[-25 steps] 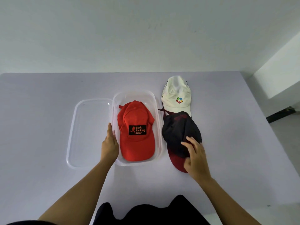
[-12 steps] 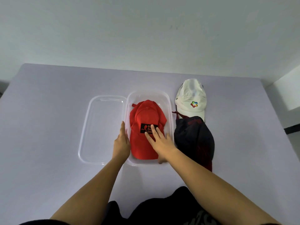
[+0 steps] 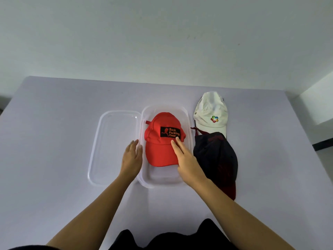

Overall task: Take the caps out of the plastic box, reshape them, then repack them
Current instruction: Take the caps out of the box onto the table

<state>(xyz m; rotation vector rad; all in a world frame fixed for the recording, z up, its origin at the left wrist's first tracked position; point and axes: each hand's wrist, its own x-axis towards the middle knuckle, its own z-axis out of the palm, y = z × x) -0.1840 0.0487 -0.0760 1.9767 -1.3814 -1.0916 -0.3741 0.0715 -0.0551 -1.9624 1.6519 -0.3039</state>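
Observation:
A red cap (image 3: pixel 160 147) with a black "Back Packing Gear" patch lies inside the clear plastic box (image 3: pixel 163 179), pushed toward its far end. My right hand (image 3: pixel 185 157) rests flat on the cap's brim, fingertips at the patch, fingers apart. My left hand (image 3: pixel 131 157) lies open against the box's left wall. To the right of the box, a dark navy cap with a red brim (image 3: pixel 216 159) lies on the table. A white cap (image 3: pixel 210 112) with a coloured logo sits just beyond it.
The box's clear lid (image 3: pixel 111 147) lies flat on the table, touching the box's left side. The lavender table (image 3: pixel 54 141) ends at a white wall behind. A drop to the floor shows at the right edge.
My right hand left the dark cap and moved onto the red cap in the box. The red cap has slid toward the far end of the box. My left hand stayed at the box's left wall.

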